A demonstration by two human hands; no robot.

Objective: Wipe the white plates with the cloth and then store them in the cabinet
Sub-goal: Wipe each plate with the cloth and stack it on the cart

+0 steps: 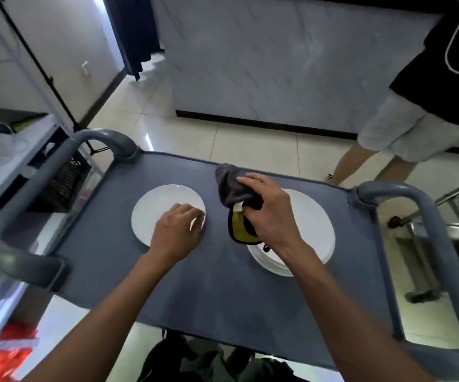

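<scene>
A single white plate (165, 210) is seen lying flat on the grey tabletop (214, 293), directly under the left hand (177, 230), whose curled fingers are placed on its near right edge; whether that edge is actually pinched cannot be told. The cloth (235, 201) is gripped in the right hand (268, 209), just to the right of that plate and above the left rim of a stack of plates (308, 232). The single plate is judged the nearer target, to be reached by a short leftward move of the cloth.
</scene>
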